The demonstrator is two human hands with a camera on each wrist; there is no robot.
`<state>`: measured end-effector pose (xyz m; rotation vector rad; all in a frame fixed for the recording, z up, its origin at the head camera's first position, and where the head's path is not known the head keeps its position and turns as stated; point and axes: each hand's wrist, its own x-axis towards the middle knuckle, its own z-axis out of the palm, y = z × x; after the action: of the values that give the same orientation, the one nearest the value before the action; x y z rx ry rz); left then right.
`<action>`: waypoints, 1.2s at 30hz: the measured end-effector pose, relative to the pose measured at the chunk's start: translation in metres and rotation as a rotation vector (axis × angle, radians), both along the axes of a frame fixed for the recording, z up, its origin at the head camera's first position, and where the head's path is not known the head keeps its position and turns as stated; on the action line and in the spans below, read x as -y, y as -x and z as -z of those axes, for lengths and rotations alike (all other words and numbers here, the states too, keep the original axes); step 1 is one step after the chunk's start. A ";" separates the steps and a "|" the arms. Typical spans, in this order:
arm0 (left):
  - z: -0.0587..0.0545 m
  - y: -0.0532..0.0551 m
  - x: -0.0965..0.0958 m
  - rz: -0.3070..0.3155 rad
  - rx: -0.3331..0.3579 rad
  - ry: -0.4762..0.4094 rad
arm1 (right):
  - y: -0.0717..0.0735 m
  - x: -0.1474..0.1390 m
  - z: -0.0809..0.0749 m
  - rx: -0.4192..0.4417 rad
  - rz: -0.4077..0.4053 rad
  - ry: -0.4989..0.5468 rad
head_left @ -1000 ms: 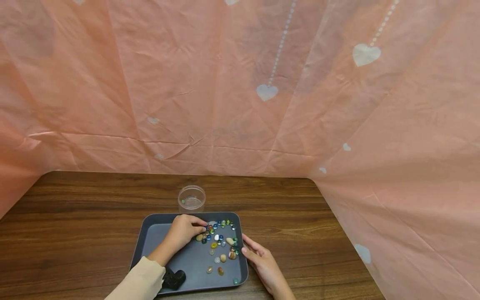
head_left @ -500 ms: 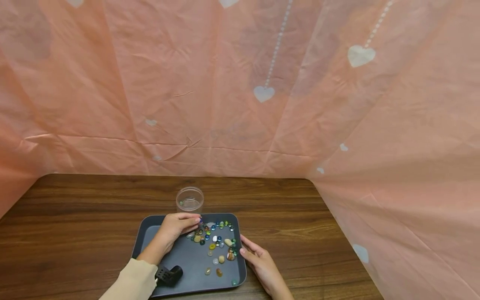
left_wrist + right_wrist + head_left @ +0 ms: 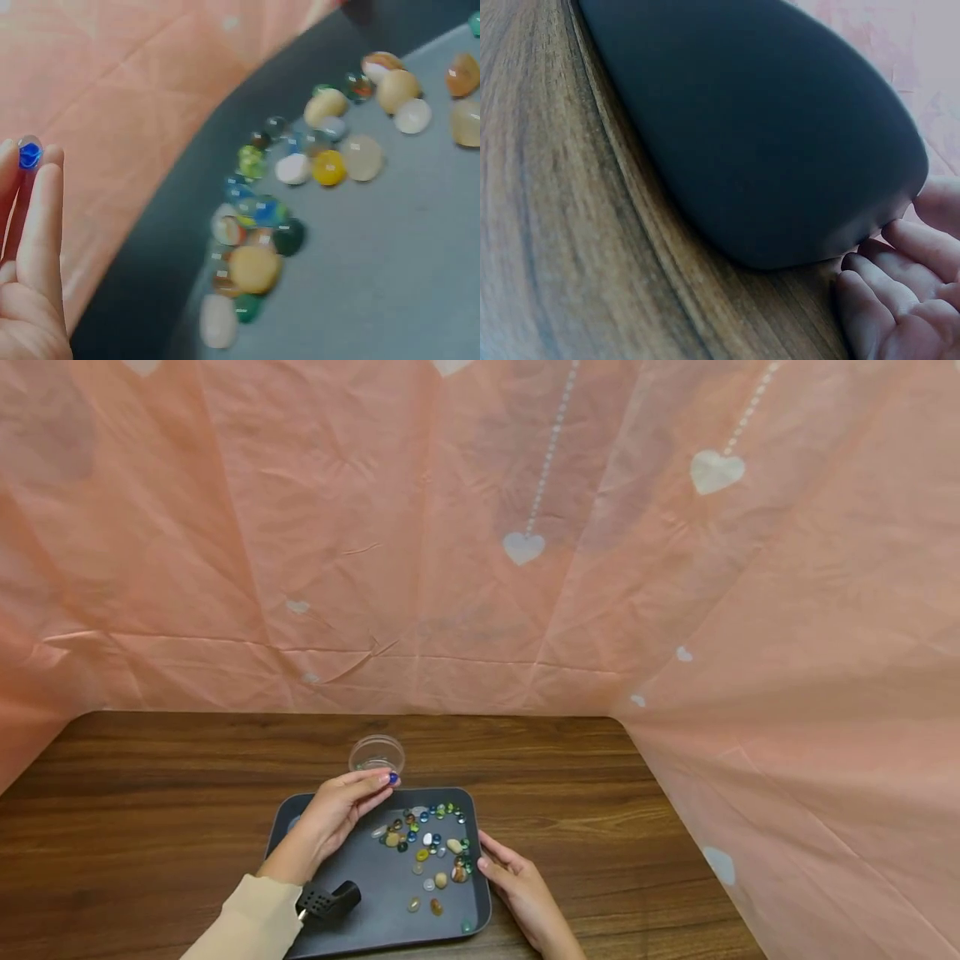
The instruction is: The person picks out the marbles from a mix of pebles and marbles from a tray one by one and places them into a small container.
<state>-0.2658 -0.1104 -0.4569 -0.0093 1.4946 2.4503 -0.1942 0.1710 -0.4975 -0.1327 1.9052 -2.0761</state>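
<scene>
My left hand (image 3: 333,814) pinches a blue glass marble (image 3: 393,777) between thumb and fingers. In the head view it overlaps the near side of a clear round plastic container (image 3: 377,748). In the left wrist view the marble (image 3: 30,155) shows clear glass with a blue core at the fingertips. Below and right of that hand lies a dark grey tray (image 3: 367,910), holding glass marbles (image 3: 441,810) and smooth pebbles (image 3: 440,879). My right hand (image 3: 525,893) holds the tray's right edge, thumb at the rim and fingers against the outer wall (image 3: 765,135).
The tray rests on a brown wood-grain table (image 3: 585,793). A pink cloth (image 3: 450,527) with pale hearts hangs behind and to the right. A black wrist device (image 3: 330,900) on the left forearm reaches over the tray's left part.
My left hand has lifted the blue marble from the tray's upper middle and moved up and left to the clear container. My right hand has kept its place at the tray's edge.
</scene>
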 end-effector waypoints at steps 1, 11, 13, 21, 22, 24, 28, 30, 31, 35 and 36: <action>-0.003 0.001 0.001 -0.005 -0.004 -0.007 | 0.000 0.000 0.000 0.001 -0.002 0.002; -0.032 0.020 0.015 -0.073 -0.057 -0.024 | 0.000 0.001 0.000 0.004 -0.005 -0.008; -0.036 0.023 0.017 -0.091 -0.067 0.010 | 0.000 0.001 0.000 0.004 -0.002 -0.015; -0.042 0.034 0.018 -0.192 -0.168 0.558 | 0.000 0.000 0.000 0.000 0.004 -0.016; -0.041 0.034 0.018 -0.209 -0.194 0.658 | 0.000 0.000 0.000 0.001 0.004 -0.014; -0.040 0.035 0.016 -0.249 -0.251 0.847 | -0.001 0.000 0.000 0.005 0.004 -0.012; -0.041 0.034 0.009 -0.278 -0.323 1.047 | -0.001 -0.001 -0.001 0.010 0.005 -0.010; -0.040 0.034 0.007 -0.271 -0.352 1.092 | -0.001 -0.001 -0.001 0.011 0.007 -0.012; -0.039 0.034 0.005 -0.269 -0.366 1.105 | -0.001 -0.001 -0.002 0.011 0.007 -0.012; -0.037 0.034 0.001 -0.266 -0.413 1.142 | -0.002 -0.001 -0.001 0.016 0.008 -0.008; -0.036 0.033 0.001 -0.263 -0.418 1.146 | -0.002 0.000 -0.001 0.019 0.007 -0.007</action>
<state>-0.2992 -0.1111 -0.4204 0.0904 3.0123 1.4310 -0.1923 0.1713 -0.4962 -0.1043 1.9050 -2.0678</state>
